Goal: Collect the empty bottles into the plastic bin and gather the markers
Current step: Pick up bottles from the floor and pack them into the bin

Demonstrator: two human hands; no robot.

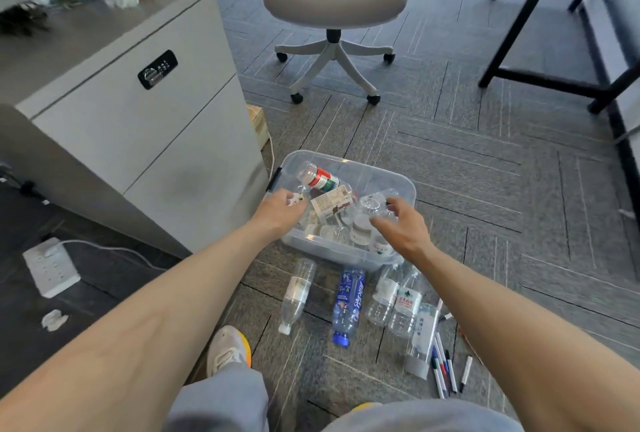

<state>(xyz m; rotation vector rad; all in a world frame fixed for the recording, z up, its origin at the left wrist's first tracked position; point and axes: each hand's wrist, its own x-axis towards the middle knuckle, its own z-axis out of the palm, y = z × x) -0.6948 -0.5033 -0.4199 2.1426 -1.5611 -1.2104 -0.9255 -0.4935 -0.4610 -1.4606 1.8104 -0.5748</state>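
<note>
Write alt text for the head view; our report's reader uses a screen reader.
Both hands reach into a clear plastic bin of empty bottles on the floor, the right hand holding a clear bottle. More bottles, one blue-labelled, and markers lie before it.

Both hands over clear plastic bin [408,185]: right hand [401,227] grips a clear bottle [375,204], left hand [280,211] fingers curled over bin's bottles. Blue-labelled bottle [348,303] and markers [445,369] on carpet.
</note>
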